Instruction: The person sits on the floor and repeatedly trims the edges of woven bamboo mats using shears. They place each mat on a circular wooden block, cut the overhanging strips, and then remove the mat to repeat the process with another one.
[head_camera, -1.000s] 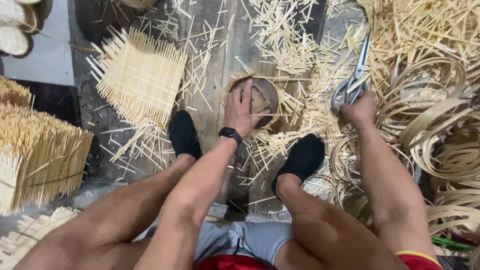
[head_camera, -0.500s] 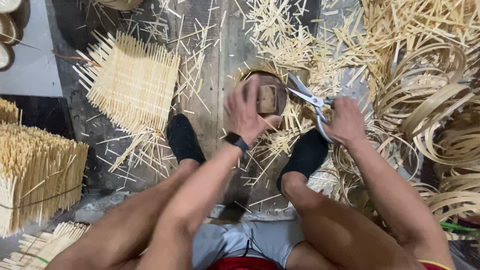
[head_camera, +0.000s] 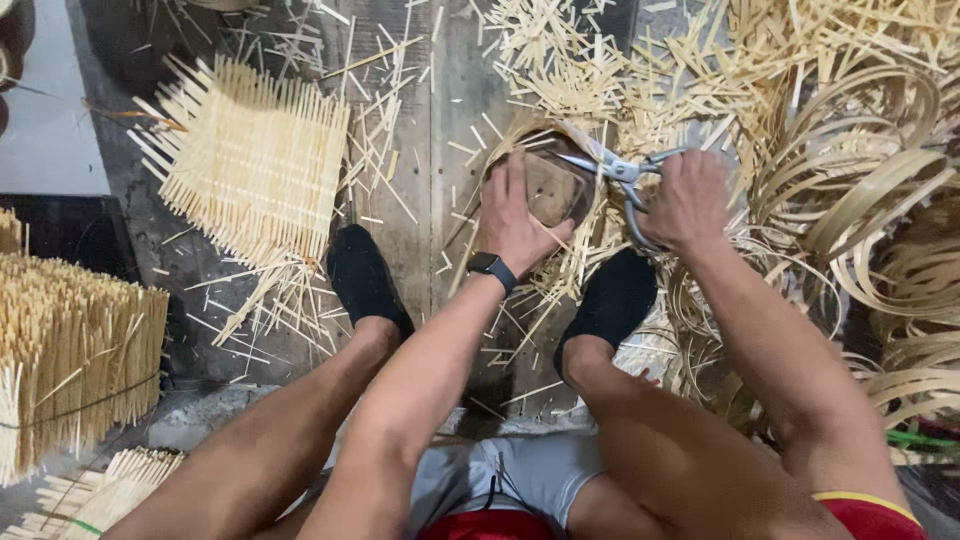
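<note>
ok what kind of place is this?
Likely a small bamboo-weaving workshop, worked on the floor. A woven bamboo mat lies by bundled splints, with coiled strips and offcuts all around. The left hand steadies a small woven piece while the right hand holds shears to it.

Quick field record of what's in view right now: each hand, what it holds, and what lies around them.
left hand: pressed on a small round woven bamboo piece on the floor
right hand: grips metal shears, blades pointing at the piece's rim
wrist: black watch on the left arm
feet: black socks, either side of the piece
left of the feet: flat square woven mat
right: coiled bamboo strips
floor: wooden boards strewn with offcuts
</note>
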